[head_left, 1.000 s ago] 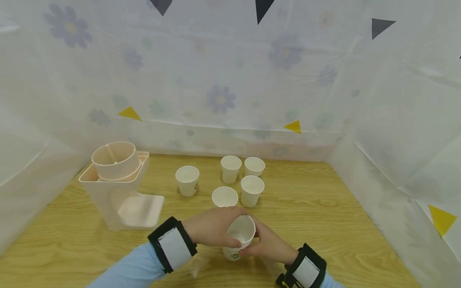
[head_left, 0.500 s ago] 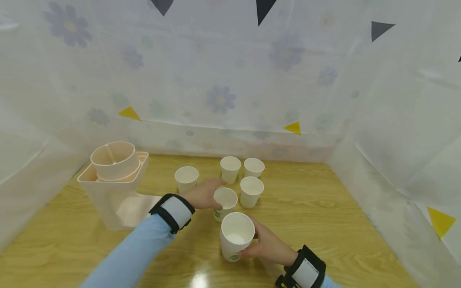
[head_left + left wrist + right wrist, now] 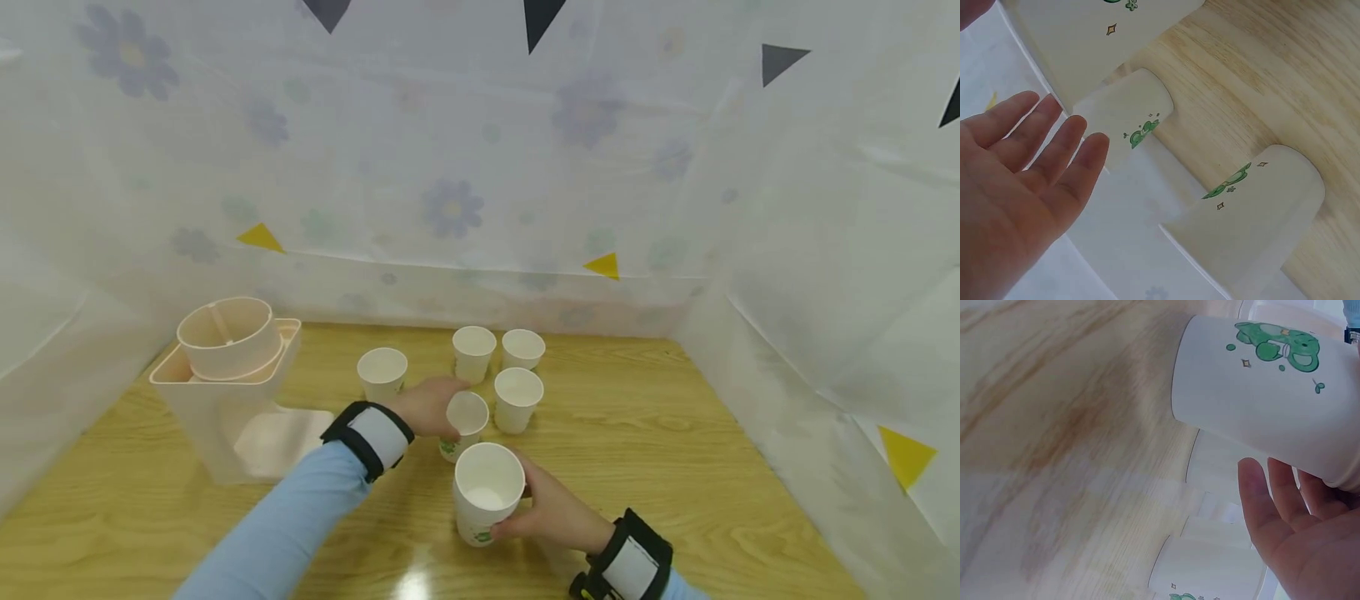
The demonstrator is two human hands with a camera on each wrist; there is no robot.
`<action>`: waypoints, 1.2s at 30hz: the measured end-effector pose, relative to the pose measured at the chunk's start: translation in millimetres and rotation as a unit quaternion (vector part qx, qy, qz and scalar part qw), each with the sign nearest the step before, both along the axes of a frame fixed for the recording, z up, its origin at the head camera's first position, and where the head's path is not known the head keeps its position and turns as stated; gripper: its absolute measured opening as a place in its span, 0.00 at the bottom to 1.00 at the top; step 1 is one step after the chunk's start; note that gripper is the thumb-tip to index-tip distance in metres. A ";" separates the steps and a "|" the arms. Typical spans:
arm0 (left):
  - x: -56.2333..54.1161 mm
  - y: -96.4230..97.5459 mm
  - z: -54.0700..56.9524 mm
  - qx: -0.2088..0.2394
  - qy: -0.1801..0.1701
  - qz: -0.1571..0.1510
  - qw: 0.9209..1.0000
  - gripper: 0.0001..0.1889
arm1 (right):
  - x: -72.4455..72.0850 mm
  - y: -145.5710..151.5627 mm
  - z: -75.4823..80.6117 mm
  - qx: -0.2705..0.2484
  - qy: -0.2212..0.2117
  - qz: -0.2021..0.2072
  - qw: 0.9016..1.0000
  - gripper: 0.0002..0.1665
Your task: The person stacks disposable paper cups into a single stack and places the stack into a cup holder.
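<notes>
My left hand (image 3: 427, 406) reaches forward to a white paper cup (image 3: 467, 421) with a green print and pinches it near the rim, thumb on the near side, fingers behind. In the left wrist view, the fingers (image 3: 1041, 137) lie by that cup's rim (image 3: 1085, 44). My right hand (image 3: 553, 510) holds a short stack of nested paper cups (image 3: 487, 492) upright, close to me. A green cartoon print shows on the stack's side (image 3: 1260, 375) in the right wrist view. How many cups are nested is hidden.
Several more paper cups stand upright on the wooden table: one at left (image 3: 382, 372), one at right (image 3: 517, 400), two behind (image 3: 473, 353). A cream-coloured appliance-like stand (image 3: 232, 400) with a round bowl on top stands at the left. White sheeting (image 3: 450, 133) encloses the table.
My left hand has left the stack, moving forward and left to the single cup. That cup's rim looks narrower than half a second ago. My right hand keeps holding the stack.
</notes>
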State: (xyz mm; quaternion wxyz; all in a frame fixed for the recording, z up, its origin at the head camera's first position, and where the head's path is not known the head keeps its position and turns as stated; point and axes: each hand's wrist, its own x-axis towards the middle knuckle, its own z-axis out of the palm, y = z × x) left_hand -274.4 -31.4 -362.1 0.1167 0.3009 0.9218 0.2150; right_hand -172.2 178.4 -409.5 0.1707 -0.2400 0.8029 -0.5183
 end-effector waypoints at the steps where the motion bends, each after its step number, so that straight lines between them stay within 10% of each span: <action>1: -0.4 -0.1 -0.6 -0.002 0.004 0.003 1.000 0.39 | -0.4 -0.1 -0.4 0.000 -0.001 0.000 1.000 0.46; 13: -0.1 -6.0 -8.0 -0.026 0.017 0.063 0.998 0.40 | -3.9 -1.6 -5.3 -0.009 0.003 -0.004 1.000 0.45; 36: 21.3 -26.4 50.0 -0.015 0.082 0.141 0.986 0.34 | -26.3 3.2 -5.1 0.003 0.025 -0.025 0.999 0.48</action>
